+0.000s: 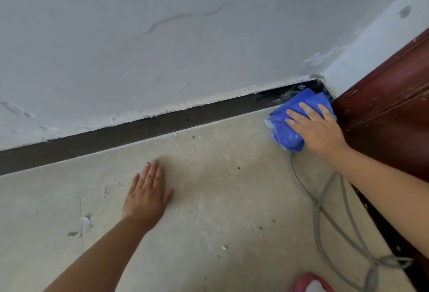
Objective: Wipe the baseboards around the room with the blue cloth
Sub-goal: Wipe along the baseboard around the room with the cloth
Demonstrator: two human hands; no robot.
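Your right hand (318, 127) presses the bunched blue cloth (290, 124) flat-fingered into the dark baseboard (139, 127) corner, right of centre; your left hand (148, 189) lies spread on the floor. Risk: dragging back may snag the grey cable (325, 210) below.

Your two arms come into view bare from the bottom and right edges: no sleeve or cuff shows on either forearm as far up as the frame reaches. Your left hand (148, 193) wears no glove, ring or band that can be seen, and its wrist carries no watch or strap. Your right hand (318, 127) is likewise ungloved, its fingers (301, 112) plain, with short nails and no jewellery visible; the wrist behind it is uncovered too. Both forearms are smooth and unmarked, with no tape, bandage or writing to be made out on them. Nothing else of your body or clothing can be identified.
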